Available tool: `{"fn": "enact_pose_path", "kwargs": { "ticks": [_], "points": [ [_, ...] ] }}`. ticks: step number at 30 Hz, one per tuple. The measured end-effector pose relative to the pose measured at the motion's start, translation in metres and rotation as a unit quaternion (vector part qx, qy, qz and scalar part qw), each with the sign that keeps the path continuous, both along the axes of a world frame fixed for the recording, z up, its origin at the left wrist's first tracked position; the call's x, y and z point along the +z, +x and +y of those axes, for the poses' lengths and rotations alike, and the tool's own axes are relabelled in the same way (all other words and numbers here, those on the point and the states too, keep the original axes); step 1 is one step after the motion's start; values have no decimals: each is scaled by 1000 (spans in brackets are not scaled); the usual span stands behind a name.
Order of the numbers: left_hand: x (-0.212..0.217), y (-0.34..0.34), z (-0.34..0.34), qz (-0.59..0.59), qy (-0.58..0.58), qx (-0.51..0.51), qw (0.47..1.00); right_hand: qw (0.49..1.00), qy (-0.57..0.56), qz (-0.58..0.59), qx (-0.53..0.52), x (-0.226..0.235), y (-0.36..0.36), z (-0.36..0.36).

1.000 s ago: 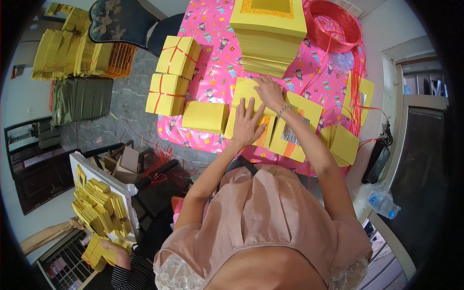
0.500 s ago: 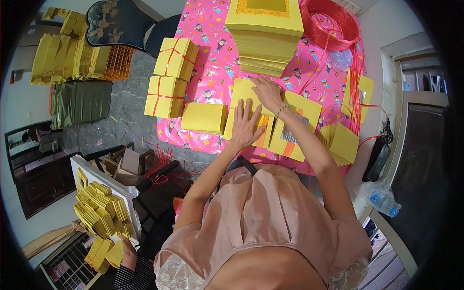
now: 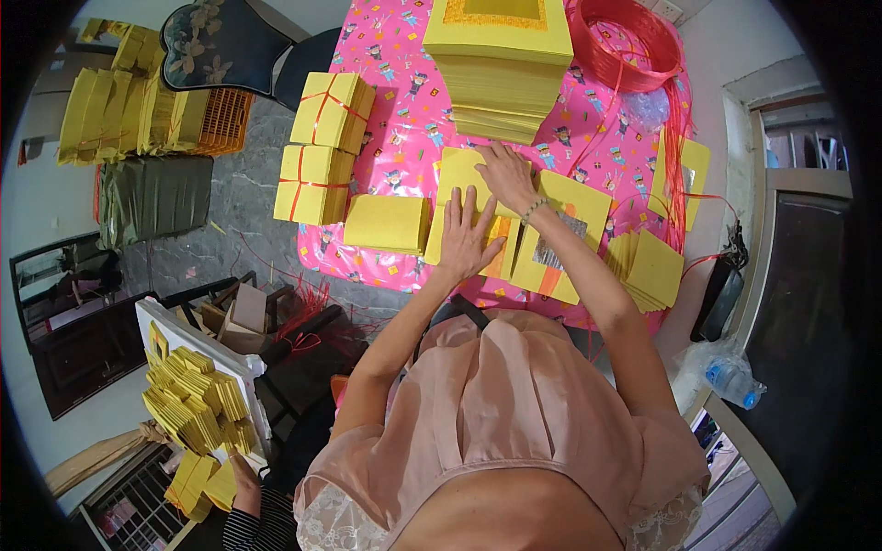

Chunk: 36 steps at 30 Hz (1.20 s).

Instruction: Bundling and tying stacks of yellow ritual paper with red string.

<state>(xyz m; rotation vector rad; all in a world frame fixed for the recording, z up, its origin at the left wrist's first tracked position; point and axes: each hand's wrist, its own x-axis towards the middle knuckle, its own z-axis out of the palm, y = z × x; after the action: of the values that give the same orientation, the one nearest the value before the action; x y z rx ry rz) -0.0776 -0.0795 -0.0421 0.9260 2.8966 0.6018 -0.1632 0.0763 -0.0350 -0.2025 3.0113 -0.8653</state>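
My left hand (image 3: 469,237) lies flat, fingers spread, on a yellow paper sheet (image 3: 457,167) with an orange patch. Further up the same sheet rests my right hand (image 3: 507,174), also flat, a beaded bracelet at its wrist. Under my right forearm is another yellow sheet (image 3: 588,197) bearing a silver and orange patch. A folded yellow paper packet (image 3: 386,222) sits just left of my left hand. Beyond both hands rises a tall stack of yellow paper (image 3: 501,78). Neither hand grips anything.
Two yellow bundles tied with red string (image 3: 314,184) stand at the table's left. A red twine coil (image 3: 583,46) is far right, fanned yellow sheets (image 3: 650,271) near right. At lower left, another person's hand (image 3: 244,482) touches yellow packets beside a white board (image 3: 253,363).
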Motion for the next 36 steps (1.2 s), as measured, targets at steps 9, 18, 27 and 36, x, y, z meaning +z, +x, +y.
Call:
{"fn": "enact_pose_path", "kwargs": {
  "ticks": [9, 18, 27, 36],
  "points": [
    [2, -3, -2, -28, 2, 0, 1000, 999, 26, 21, -2, -8, 2, 0],
    [2, -2, -14, -24, -50, -13, 998, 999, 25, 32, -2, -7, 4, -1],
    [3, -8, -17, -27, -45, -44, 998, 991, 18, 131, 31, -2, 51, 5],
    [0, -8, -18, -15, -14, -43, 999, 979, 77, 0, 188, -6, 122, 32]
  ]
}}
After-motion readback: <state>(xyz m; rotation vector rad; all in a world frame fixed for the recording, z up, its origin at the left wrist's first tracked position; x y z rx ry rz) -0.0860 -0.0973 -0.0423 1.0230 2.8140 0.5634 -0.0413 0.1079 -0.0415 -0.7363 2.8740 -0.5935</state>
